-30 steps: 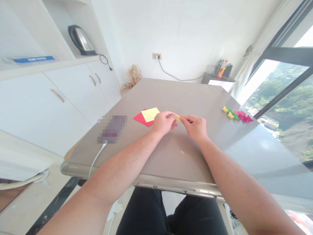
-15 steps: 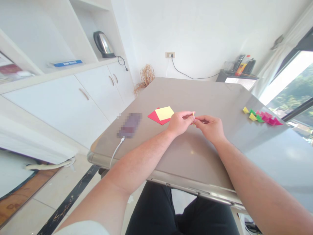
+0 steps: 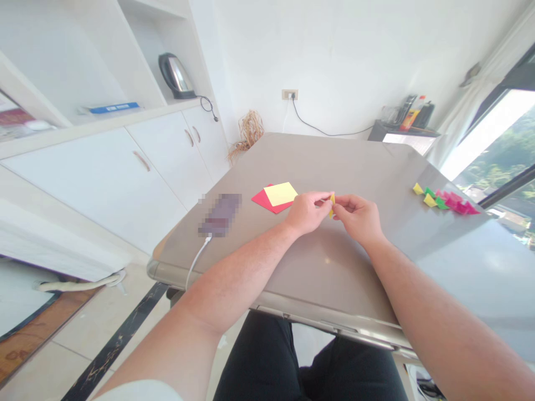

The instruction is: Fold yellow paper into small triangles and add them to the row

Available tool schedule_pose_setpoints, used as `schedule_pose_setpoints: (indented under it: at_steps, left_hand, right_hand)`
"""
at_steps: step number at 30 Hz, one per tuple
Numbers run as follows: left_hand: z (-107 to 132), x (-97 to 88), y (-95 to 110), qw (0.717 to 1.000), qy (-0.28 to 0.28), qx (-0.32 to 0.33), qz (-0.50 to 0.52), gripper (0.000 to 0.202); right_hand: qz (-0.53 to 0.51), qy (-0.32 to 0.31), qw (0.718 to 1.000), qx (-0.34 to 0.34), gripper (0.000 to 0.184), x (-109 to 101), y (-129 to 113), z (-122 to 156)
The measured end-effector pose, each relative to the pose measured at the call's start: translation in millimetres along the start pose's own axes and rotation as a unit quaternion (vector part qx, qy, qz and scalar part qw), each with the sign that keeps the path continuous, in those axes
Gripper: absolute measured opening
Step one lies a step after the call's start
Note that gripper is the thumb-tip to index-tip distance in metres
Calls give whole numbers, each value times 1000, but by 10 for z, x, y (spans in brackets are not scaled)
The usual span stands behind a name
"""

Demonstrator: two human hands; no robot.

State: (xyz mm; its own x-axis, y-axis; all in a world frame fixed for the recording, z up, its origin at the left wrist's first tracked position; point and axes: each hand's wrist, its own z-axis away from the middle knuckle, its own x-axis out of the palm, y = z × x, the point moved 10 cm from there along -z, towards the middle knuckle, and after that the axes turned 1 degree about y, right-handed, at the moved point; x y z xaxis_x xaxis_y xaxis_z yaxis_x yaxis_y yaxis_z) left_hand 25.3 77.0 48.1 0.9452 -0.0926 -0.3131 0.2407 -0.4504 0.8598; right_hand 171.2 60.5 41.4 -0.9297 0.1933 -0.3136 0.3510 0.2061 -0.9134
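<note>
Over the middle of the grey table [image 3: 317,267], my left hand [image 3: 306,212] and my right hand [image 3: 358,218] meet fingertip to fingertip. Both pinch a small folded yellow paper piece [image 3: 331,203] between thumbs and forefingers, held just above the tabletop. Left of my left hand lies a yellow paper square [image 3: 280,193] on top of a red paper square [image 3: 262,201]. A row of several small folded paper pieces [image 3: 445,200], yellow, green and pink, sits at the table's right side.
A blurred-out phone [image 3: 220,214] with a white cable [image 3: 196,258] lies at the table's left. White cabinets [image 3: 125,167] and a shelf with a kettle [image 3: 176,75] stand to the left. A window [image 3: 501,161] is at the right, a side stand with bottles [image 3: 407,122] at the back.
The view has swung left since a second ago. The yellow piece has been turned between my fingertips, from flat to edge-on, and it now shows a little more between the hands.
</note>
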Motion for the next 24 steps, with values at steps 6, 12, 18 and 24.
schedule_pose_setpoints:
  at_steps: [6, 12, 18, 24]
  left_hand:
    - [-6, -2, 25, 1000, 9, 14, -18, 34]
    - [-19, -21, -47, 1000, 3, -19, -4, 42]
    - [-19, -7, -105, 999, -5, -25, 27, 43]
    - [-19, -21, -117, 999, 0, -36, 26, 33]
  right_hand:
    - [58, 21, 998, -23, 24, -2, -2, -13]
    - [58, 12, 997, -50, 22, 28, -65, -20]
    - [71, 7, 996, -61, 24, 45, -55, -21]
    - [104, 27, 992, -67, 11, 39, -47, -57]
